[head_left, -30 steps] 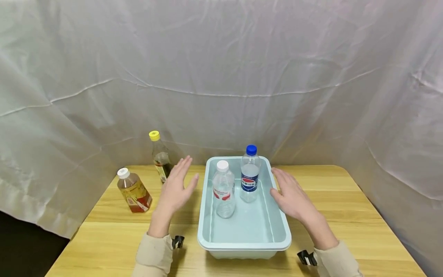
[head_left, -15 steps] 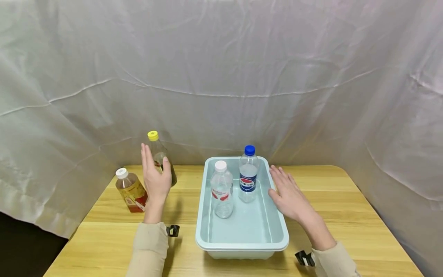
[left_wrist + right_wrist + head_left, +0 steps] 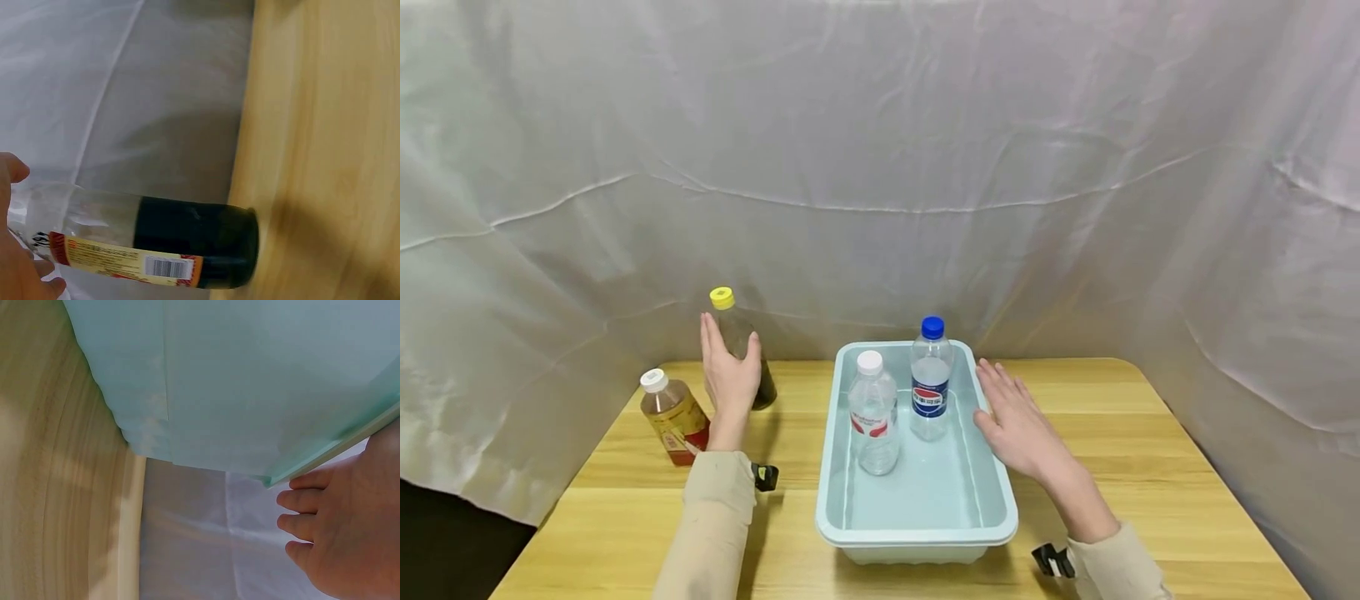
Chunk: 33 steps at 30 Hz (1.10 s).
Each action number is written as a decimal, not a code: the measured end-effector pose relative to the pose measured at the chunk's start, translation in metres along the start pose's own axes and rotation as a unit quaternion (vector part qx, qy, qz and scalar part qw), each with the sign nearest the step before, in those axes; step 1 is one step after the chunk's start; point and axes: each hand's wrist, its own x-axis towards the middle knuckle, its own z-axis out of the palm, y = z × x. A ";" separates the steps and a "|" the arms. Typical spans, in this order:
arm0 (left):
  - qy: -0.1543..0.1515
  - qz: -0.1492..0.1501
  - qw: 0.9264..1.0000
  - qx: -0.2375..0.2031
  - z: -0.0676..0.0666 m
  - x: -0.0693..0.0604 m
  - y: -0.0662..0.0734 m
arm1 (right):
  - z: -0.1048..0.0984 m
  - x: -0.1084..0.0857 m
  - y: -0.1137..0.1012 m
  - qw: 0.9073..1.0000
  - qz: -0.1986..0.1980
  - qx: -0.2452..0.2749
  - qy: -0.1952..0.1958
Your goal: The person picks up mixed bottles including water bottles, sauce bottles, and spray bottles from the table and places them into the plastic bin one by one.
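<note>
My left hand (image 3: 732,377) is at a clear, yellow-capped bottle of dark liquid (image 3: 766,388) standing at the back left of the table. Its fingers are extended on the left side and its thumb is spread to the right. In the left wrist view, the bottle (image 3: 169,240) has a yellow and red label with a barcode; the hand (image 3: 19,250) is by its upper part, and contact is unclear. My right hand (image 3: 1018,429) lies along the right rim of a pale blue plastic basin (image 3: 917,535), fingers extended. The right wrist view shows the fingers (image 3: 301,501) beside the rim.
Inside the basin stand a white-capped clear bottle (image 3: 874,425) and a blue-capped Pepsi bottle (image 3: 930,392). Left of my left hand is a white-capped bottle of reddish-brown drink (image 3: 673,417). A grey cloth (image 3: 880,167) hangs behind the wooden table (image 3: 1150,483).
My left hand has moved left, from beside the basin to the yellow-capped bottle. My right hand stays at the basin's right rim. The view has shifted slightly.
</note>
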 end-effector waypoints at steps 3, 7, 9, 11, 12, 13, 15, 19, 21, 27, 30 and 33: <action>-0.002 0.004 1.000 0.011 0.000 -0.001 -0.006 | 0.000 0.001 -0.002 1.000 0.000 0.002 0.000; 0.004 0.027 1.000 0.015 0.001 -0.005 -0.011 | 0.000 0.000 -0.003 1.000 -0.004 0.002 0.004; 0.012 0.036 0.999 0.012 0.002 -0.006 -0.013 | 0.000 0.000 -0.003 1.000 -0.007 0.002 0.007; 0.020 0.044 0.999 0.009 0.003 -0.007 -0.015 | 0.000 0.000 -0.004 1.000 -0.009 0.003 0.008; 0.023 0.046 0.999 0.007 0.004 -0.007 -0.016 | 0.000 0.000 -0.004 1.000 -0.008 0.003 0.007; 0.027 0.048 0.998 0.005 0.004 -0.007 -0.017 | 0.000 0.000 -0.003 1.000 -0.007 0.004 0.006; 0.031 0.053 0.998 0.001 0.005 -0.007 -0.018 | 0.001 0.000 -0.003 1.000 -0.007 0.004 0.004; 0.037 0.062 0.997 -0.010 0.007 -0.005 -0.018 | 0.001 0.001 -0.002 1.000 -0.003 0.006 0.001; 0.038 0.069 0.997 -0.015 0.007 -0.004 -0.018 | 0.000 0.002 -0.002 1.000 -0.001 0.007 -0.001; 0.037 0.084 0.995 -0.026 0.005 0.000 -0.016 | -0.002 0.006 -0.005 1.000 -0.006 0.010 0.005; 0.028 0.084 0.996 -0.030 0.002 -0.002 -0.016 | -0.002 0.006 -0.006 1.000 -0.006 0.011 0.004; 0.019 0.083 0.996 -0.034 0.000 -0.006 -0.016 | -0.001 0.007 -0.006 1.000 -0.003 0.011 -0.002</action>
